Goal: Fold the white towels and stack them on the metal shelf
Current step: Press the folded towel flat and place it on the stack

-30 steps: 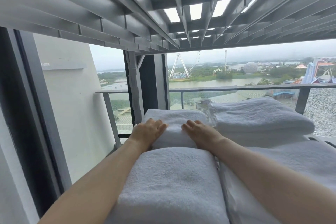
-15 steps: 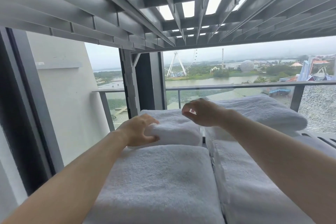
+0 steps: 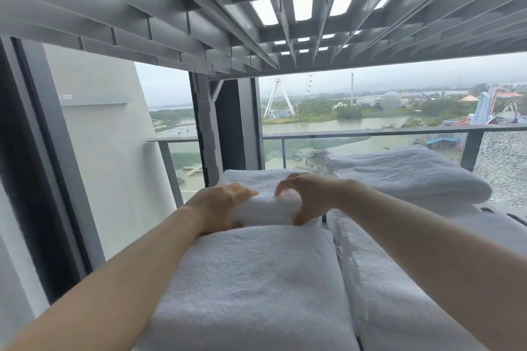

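I see L hand [image 3: 219, 205] and R hand [image 3: 309, 194] both curled round 1 folded towel [image 3: 265, 209], far left, btwn them, just behind near towel [image 3: 251, 279].

Pretty much everything's plain white terry here: the thick folded white terry towel [image 3: 251, 279] up front, the smaller folded white towel [image 3: 265, 209] behind it, the white towel stack [image 3: 405, 177] on the right. The grey slatted metal shelf [image 3: 199, 23] overhead makes a grid pattern. Plus a black window frame [image 3: 17, 179] and an off-white wall [image 3: 108, 165].
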Demonstrator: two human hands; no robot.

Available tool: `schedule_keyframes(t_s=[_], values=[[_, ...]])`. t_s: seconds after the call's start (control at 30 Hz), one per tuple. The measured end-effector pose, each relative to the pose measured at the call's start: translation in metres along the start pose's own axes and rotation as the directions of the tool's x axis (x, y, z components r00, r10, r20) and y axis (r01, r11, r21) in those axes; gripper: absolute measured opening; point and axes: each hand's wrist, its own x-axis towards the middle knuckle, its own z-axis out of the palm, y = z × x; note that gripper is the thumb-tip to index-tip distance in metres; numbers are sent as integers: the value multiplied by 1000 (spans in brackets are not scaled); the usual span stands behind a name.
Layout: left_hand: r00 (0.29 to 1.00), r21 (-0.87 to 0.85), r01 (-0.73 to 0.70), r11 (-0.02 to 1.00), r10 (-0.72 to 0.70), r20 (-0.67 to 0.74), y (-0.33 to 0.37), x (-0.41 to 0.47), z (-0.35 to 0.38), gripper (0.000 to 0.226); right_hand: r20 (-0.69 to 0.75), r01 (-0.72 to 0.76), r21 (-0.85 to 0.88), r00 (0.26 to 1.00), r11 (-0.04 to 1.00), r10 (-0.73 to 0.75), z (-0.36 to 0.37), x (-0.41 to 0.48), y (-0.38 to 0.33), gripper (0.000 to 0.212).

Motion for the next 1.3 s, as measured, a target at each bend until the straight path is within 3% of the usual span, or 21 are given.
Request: schedule_keyframes(t_s=[0.17,0.43,0.6,0.77,0.93,1.07,1.17,1.3], values=[[1000,109,15,994,-17,20,-3,5,1,66,-15,5,36,1000,999,-5,18,-2,1,66],[974,153,73,985,-37,-226,-7,12,4,69,-337,57,41,940,998,-40,10,-4,4,52],[1000,-10,23,1000,-22,18,-5,5,7,74,-153,41,-197,986,980,-72,24,-3,-5,49],[991,-22,55,998,-52,126,-7,0,8,85,-81,42,-217,995,975,-61,25,-2,-10,46],[999,140,30,990,-35,30,-2,3,15,80,-127,17,-279,990,960,-54,34,1,-13,48],[994,269,-39,962,64,-84,4,3,11,70,-128,26,-277,990,961,-63,24,-4,0,65],[989,216,-81,973,106,-107,7,3,9,66,-114,-4,-269,993,963,-27,23,-9,6,69],[1000,34,-7,999,7,-7,0,0,8,79,-77,-3,-259,997,966,-17,26,-6,3,76]])
